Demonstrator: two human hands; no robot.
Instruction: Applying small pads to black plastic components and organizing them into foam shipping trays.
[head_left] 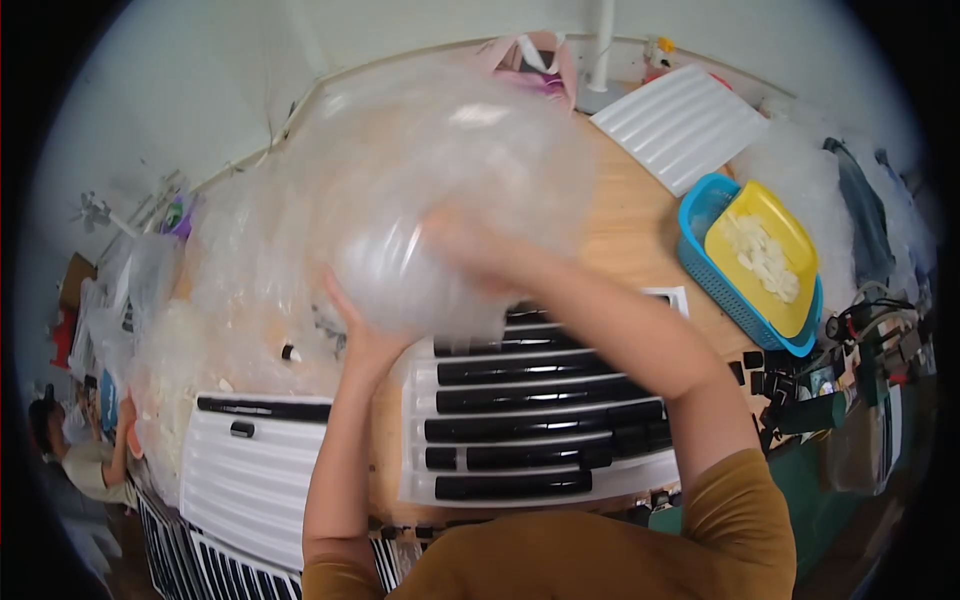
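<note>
A large clear plastic bag (400, 255), blurred and bunched, billows over the middle of the table. My left hand (362, 325) is at its near side, the thumb outside and the plastic between thumb and fingers; the fingers are mostly hidden. Reaching across from the right, my right hand (465, 245) is at the bag's middle, smeared by motion and partly veiled by plastic, so its fingers do not show clearly. Just below the bag lies a white ribbed tray (415, 480) with several glossy black tubes (515, 430) in its grooves.
On the right, a yellow basket (770, 205) with small white pieces sits in a blue basket (700, 255). A white ribbed tray (680, 125) lies behind. Another tray (255, 470) is at left. A co-worker's arm (122, 440) shows far left; black parts (770, 385) lie right.
</note>
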